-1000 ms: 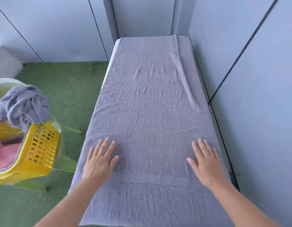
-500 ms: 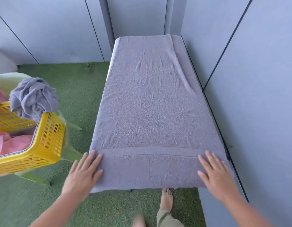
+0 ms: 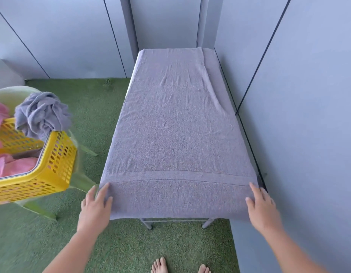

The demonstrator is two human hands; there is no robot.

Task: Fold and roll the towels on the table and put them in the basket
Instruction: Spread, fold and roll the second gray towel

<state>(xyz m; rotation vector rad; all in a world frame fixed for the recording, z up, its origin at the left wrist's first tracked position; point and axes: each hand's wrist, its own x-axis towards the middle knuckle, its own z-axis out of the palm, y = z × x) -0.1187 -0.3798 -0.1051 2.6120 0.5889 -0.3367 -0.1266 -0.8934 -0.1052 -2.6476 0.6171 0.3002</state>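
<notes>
While both hands sit at the near end of the tabletop (image 3: 136, 65), neither grip is closed on anything: fingers straight, palms down. Left hand (image 3: 95, 208) covers the near-left corner of the spread towel (image 3: 176, 134). Its index finger and thumb lie on the cloth and the other fingers reach past the side edge. It is slightly blurred, no pinch visible. Right hand (image 3: 262, 208) is flat on the near-right corner, fingers pointing away from the person, thumb spread inward on the cloth. Grip released on both sides, touching only.

Spread towel is grey and lies flat, lengthwise, covering almost the whole tabletop. Its near hem drapes over the front edge, and a woven band runs across just beyond the fingertips. Light wrinkles toward the far end. A narrow grey strip shows along its far-right side; can't tell if that is towel or tabletop. Only a pale sliver of tabletop shows at the far-left edge. Metal legs (image 3: 148, 223) show under the near hem.

Yellow basket (image 3: 58, 160) stands to the left, apart from the tabletop, on a pale green plastic chair (image 3: 83, 182). Crumpled towel (image 3: 41, 113), grey, hangs over its far corner rim. Pink towels (image 3: 15, 168) lie bunched inside. Green turf floor (image 3: 92, 115); grey panel walls (image 3: 308, 95) close on the right and behind. Bare feet (image 3: 159, 266) at the bottom edge.
</notes>
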